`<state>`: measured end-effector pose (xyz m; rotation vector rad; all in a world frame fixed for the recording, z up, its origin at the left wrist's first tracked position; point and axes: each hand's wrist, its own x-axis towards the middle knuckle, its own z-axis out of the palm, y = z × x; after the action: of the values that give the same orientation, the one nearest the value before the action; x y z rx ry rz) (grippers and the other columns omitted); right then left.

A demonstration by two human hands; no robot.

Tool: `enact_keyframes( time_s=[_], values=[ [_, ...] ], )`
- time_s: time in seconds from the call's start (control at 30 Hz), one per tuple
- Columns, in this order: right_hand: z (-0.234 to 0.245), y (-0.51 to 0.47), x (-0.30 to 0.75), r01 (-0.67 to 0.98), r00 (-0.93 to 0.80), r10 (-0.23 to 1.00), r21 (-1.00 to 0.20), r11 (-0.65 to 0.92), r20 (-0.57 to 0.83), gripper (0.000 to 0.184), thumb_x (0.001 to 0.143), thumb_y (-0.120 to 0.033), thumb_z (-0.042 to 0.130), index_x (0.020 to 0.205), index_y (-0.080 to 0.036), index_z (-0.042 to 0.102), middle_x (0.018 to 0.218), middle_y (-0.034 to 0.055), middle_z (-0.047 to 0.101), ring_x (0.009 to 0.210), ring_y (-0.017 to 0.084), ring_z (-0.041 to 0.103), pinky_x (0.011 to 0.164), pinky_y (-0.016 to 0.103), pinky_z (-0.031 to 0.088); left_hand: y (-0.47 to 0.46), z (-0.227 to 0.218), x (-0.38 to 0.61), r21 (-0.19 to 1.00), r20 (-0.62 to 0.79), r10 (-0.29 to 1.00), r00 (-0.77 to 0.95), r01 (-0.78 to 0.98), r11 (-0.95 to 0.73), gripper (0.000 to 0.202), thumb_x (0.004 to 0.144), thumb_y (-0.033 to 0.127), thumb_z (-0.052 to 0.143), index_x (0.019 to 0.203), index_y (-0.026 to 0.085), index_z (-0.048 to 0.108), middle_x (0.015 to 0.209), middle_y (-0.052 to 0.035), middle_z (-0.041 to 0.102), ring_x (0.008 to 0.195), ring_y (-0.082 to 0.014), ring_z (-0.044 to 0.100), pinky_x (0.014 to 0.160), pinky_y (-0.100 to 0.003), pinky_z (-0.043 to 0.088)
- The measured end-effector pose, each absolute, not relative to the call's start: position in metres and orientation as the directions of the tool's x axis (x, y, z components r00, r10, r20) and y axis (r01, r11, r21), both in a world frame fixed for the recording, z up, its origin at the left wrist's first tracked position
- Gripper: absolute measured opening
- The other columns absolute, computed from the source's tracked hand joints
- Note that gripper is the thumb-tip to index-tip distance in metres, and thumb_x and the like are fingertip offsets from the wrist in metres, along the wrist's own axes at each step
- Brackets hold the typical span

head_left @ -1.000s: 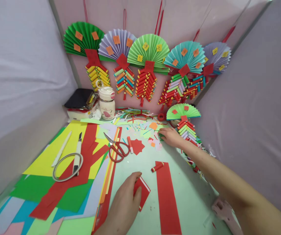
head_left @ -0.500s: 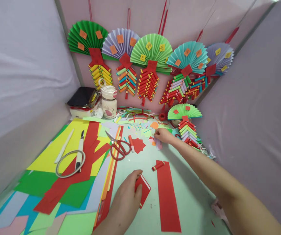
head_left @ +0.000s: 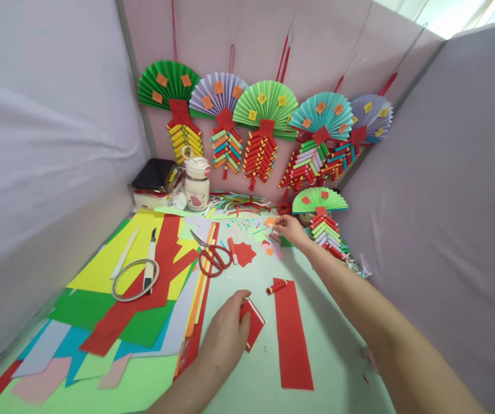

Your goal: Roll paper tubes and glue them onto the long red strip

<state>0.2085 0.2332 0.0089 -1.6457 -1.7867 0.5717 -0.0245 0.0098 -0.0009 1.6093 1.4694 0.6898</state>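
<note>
My left hand (head_left: 227, 329) is closed on a red paper piece (head_left: 254, 325) with a white strip along its upper edge, low over the table. My right hand (head_left: 293, 230) reaches out over the paper scraps (head_left: 254, 227), fingers pinched together; whatever is between them is too small to make out. An orange scrap (head_left: 269, 221) lies by its fingertips. Between the hands are a red rolled paper tube (head_left: 277, 287), a long red paper strip (head_left: 294, 339) and a star-shaped red piece (head_left: 245, 254). A red glue stick (head_left: 232, 250) and red-handled scissors (head_left: 215, 261) lie to the left.
Coloured sheets (head_left: 101, 270) cover the left side, with a craft knife (head_left: 151, 259), white pen (head_left: 125, 253) and ring (head_left: 120, 287) on top. A white bottle (head_left: 197, 190) stands behind. Several paper fans (head_left: 267, 106) hang on the back wall; a small fan (head_left: 320, 200) stands at right.
The camera view has tilted up and shifted. My right hand has moved slightly across the scraps toward the back, near the orange piece. My left hand still holds the red paper.
</note>
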Motion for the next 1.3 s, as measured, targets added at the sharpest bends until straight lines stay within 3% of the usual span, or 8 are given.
enact_keyframes(
  time_s=[0.2, 0.37, 0.57, 0.8, 0.97, 1.13, 1.3],
  values=[
    [0.015, 0.226, 0.210, 0.687, 0.082, 0.973, -0.720, 0.101, 0.215, 0.014, 0.062, -0.023, 0.068, 0.071, -0.015, 0.063, 0.073, 0.0036, 0.067, 0.067, 0.015, 0.059, 0.066, 0.026, 0.045, 0.011, 0.000, -0.026, 0.865, -0.081, 0.982, 0.172, 0.502, -0.017, 0.040, 0.079, 0.012, 0.041, 0.117, 0.019, 0.053, 0.112, -0.0094, 0.062, 0.107, -0.0192, 0.057, 0.089, -0.031, 0.042],
    [0.032, 0.191, 0.198, 0.626, 0.109, 0.968, -0.772, 0.110, 0.226, 0.016, 0.067, -0.031, 0.061, 0.071, -0.015, 0.064, 0.069, 0.0017, 0.066, 0.063, 0.014, 0.057, 0.062, 0.025, 0.044, 0.017, -0.008, -0.026, 0.920, 0.006, 0.993, 0.120, 0.387, -0.052, 0.042, 0.077, 0.012, 0.043, 0.118, 0.020, 0.051, 0.095, -0.0050, 0.063, 0.085, -0.0157, 0.060, 0.074, -0.027, 0.045],
    [0.044, 0.097, 0.163, 0.413, 0.081, 0.967, -0.891, 0.189, 0.243, 0.022, 0.068, -0.038, 0.062, 0.073, -0.016, 0.063, 0.068, 0.0002, 0.063, 0.062, 0.012, 0.053, 0.060, 0.025, 0.043, 0.027, -0.006, -0.025, 0.999, -0.045, 0.999, -0.014, 0.015, 0.045, 0.048, 0.069, 0.014, 0.055, 0.117, 0.016, 0.049, 0.083, -0.0031, 0.063, 0.072, -0.0152, 0.062, 0.064, -0.026, 0.046],
    [0.029, 0.009, 0.130, 0.363, 0.159, 0.926, -0.892, 0.268, 0.343, 0.017, 0.077, -0.034, 0.056, 0.079, -0.019, 0.062, 0.077, 0.0010, 0.064, 0.069, 0.014, 0.056, 0.065, 0.026, 0.045, 0.026, -0.006, -0.017, 0.970, -0.070, 0.997, -0.019, -0.234, 0.063, 0.026, 0.061, 0.023, 0.066, 0.085, 0.013, 0.060, 0.075, -0.0039, 0.065, 0.070, -0.0159, 0.062, 0.067, -0.028, 0.048],
    [0.014, -0.002, 0.125, 0.567, 0.040, 0.899, -0.751, 0.339, 0.436, 0.018, 0.085, -0.031, 0.049, 0.079, -0.020, 0.062, 0.085, 0.0034, 0.067, 0.080, 0.016, 0.058, 0.076, 0.028, 0.043, 0.024, -0.006, -0.016, 0.981, -0.029, 0.998, -0.060, -0.192, 0.017, 0.025, 0.060, 0.028, 0.068, 0.080, 0.014, 0.061, 0.071, -0.0013, 0.063, 0.067, -0.0138, 0.058, 0.065, -0.026, 0.046],
    [0.010, -0.009, 0.118, 0.731, -0.101, 0.911, -0.592, 0.340, 0.400, 0.022, 0.091, -0.029, 0.046, 0.082, -0.021, 0.064, 0.087, 0.0034, 0.066, 0.085, 0.017, 0.058, 0.079, 0.030, 0.036, 0.032, 0.003, -0.026, 0.961, -0.008, 0.974, -0.225, -0.272, -0.055, 0.028, 0.061, 0.028, 0.067, 0.085, 0.016, 0.059, 0.080, -0.0012, 0.062, 0.073, -0.0131, 0.059, 0.067, -0.024, 0.046],
    [0.013, -0.016, 0.114, 0.854, -0.036, 0.866, -0.435, 0.286, 0.499, 0.024, 0.095, -0.034, 0.042, 0.099, -0.026, 0.065, 0.102, 0.0059, 0.063, 0.100, 0.021, 0.053, 0.085, 0.035, 0.028, 0.029, 0.007, -0.026, 0.960, -0.077, 0.987, -0.141, -0.279, 0.035, 0.032, 0.059, 0.030, 0.071, 0.086, 0.015, 0.062, 0.077, -0.0018, 0.063, 0.069, -0.0134, 0.058, 0.060, -0.023, 0.045]
  ],
)
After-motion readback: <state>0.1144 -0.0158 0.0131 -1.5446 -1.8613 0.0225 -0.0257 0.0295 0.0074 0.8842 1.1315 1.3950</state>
